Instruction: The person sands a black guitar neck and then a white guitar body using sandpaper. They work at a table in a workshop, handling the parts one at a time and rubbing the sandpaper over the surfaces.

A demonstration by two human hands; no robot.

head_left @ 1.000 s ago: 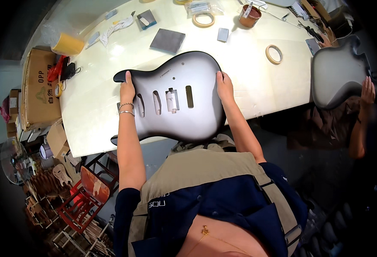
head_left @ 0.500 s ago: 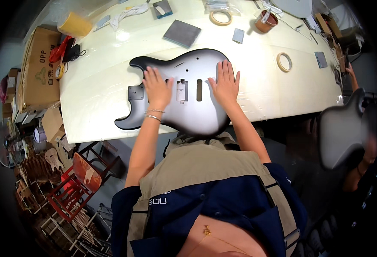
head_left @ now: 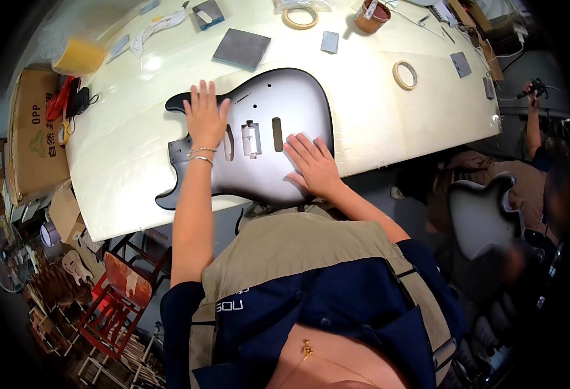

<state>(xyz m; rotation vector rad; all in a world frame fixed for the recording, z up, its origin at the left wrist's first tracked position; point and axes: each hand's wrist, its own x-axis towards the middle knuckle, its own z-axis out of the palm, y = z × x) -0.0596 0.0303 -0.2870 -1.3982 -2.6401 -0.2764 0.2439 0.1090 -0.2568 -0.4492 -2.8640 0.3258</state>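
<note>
Both hands flat on guitar body (head_left: 259, 139), fingers (head_left: 202, 97) spread, gripping nothing. Left hand (head_left: 205, 120), right hand (head_left: 314, 165): press evenly, keep it steady on counter (head_left: 376, 123).

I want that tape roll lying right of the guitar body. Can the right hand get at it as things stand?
Probably yes: the right hand lies flat on the guitar body, holding nothing, and only bare tabletop lies between it and the tape roll.

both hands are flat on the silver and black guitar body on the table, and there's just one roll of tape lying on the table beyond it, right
Not quite. Both hands, left and right, do lie flat on the silver and black guitar body on the table, but the head view shows two rolls of tape beyond it: one near the far edge, another to the right.
</note>
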